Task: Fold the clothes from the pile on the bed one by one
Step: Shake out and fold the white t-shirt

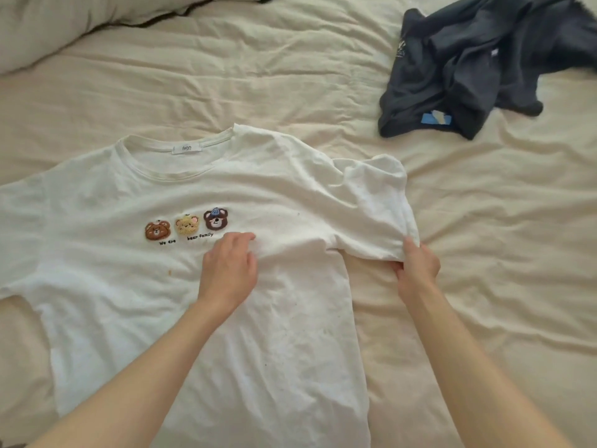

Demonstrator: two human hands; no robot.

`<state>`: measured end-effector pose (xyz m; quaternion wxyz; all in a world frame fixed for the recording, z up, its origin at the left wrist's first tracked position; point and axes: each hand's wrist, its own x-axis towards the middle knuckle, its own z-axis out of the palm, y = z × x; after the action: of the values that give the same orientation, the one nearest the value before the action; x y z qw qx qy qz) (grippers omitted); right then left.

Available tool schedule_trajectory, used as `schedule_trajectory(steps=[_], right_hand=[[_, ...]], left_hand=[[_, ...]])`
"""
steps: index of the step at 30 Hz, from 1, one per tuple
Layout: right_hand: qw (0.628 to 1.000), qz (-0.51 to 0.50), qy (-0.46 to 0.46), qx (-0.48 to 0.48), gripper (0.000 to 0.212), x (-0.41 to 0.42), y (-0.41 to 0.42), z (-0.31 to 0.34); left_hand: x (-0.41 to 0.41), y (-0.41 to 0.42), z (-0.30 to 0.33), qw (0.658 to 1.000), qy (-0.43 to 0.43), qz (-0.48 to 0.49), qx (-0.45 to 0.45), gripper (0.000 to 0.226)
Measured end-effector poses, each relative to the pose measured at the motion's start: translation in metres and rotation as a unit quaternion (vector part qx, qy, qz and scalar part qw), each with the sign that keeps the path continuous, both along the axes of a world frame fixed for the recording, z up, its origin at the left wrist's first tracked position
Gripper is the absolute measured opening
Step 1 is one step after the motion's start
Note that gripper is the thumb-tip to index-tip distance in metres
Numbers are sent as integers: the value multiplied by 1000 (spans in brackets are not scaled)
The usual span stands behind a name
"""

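Observation:
A white T-shirt point(135, 286) with three bear faces on the chest lies face up and spread out on the bed. My left hand point(229, 270) presses flat on the shirt's chest just below the bears, fingers apart. My right hand point(416, 265) pinches the hem of the shirt's right sleeve point(378, 202), which is lifted and bunched above the sheet. A crumpled dark grey garment point(478, 63) with a blue label lies at the far right of the bed.
The cream bedsheet point(500, 253) is wrinkled all around. A pale pillow or duvet roll point(64, 24) lies at the far left corner.

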<state>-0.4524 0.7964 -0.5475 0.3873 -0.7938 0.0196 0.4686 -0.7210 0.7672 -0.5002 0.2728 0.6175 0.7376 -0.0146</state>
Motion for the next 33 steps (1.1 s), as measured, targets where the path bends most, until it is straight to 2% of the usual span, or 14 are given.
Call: schedule_trajectory(steps=[4,6,10,13,16,17,19,21,23,25,28,30,33], right_hand=[[995,40,69,54,13,8,-4,-1],[991,40,103,80,10,12,-8,1],[987,103,78,96,13,15,-22,-2],[984,135,62,96,10,12,-27,-6],[984,124,82,99,13,16,-26,-5],[983,121,88,103,13,18,-24,-3],[983,111,79,123,13,25,-22,1],[983,90,52,149,14,31,-18,6],[985,73,26,153,16,35,-12,10],[991,52,16,120,15,35,-7,9],[994,-49,76,61,9,33,-2,6],[991,-77,103,47,4,30,-3,6],[979,-86,177,55,2,20,-8,8]], left_hand=[[62,81,7,989,-73,-105,75,38],[95,114,5,982,-82,-144,88,38],[152,158,-5,968,-93,-220,77,40],[179,178,-20,979,-55,-198,6,49],[192,189,-26,987,-25,-159,-21,28],[195,193,-25,988,-59,-144,-20,24],[202,201,-18,975,-199,-99,-3,19],[211,209,-4,939,-340,-50,20,13],[216,218,6,908,-418,-15,18,15],[213,226,6,914,-405,0,23,24],[194,230,-5,954,-296,-9,41,25],[177,224,-14,974,-224,-40,12,31],[160,217,-26,984,-141,-103,-47,40]])
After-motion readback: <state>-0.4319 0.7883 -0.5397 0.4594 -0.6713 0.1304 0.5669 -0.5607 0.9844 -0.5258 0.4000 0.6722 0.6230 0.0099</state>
